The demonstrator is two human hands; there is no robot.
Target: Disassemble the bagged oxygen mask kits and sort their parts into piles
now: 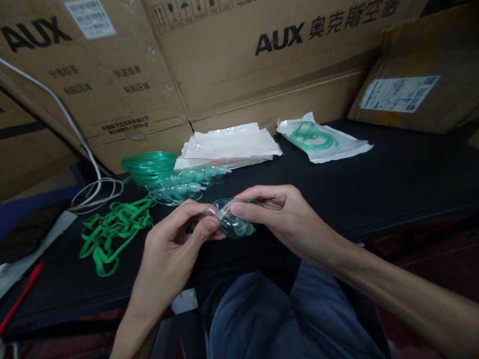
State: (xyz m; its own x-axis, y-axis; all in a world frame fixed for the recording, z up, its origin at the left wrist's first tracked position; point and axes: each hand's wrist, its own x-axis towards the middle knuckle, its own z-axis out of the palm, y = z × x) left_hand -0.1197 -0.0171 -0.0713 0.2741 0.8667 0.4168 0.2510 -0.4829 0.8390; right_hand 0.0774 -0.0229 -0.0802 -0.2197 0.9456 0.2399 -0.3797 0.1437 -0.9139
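Observation:
Both hands hold a clear green plastic mask (234,223) just above the near edge of the black table (374,179). My left hand (175,244) pinches its left side with thumb and fingertips, on a small metal strip. My right hand (277,214) grips the mask's top and right side, fingers curled round it. Behind the hands lies a row of several more clear green masks (187,182), and beside them a coil of green tubing (147,164).
A heap of green elastic straps (112,229) lies at the left. A stack of white plastic bags (228,144) and one bagged mask set (318,139) sit farther back. Large cardboard boxes (262,65) wall off the rear. White cable (90,184) and a red tool (22,294) lie at far left.

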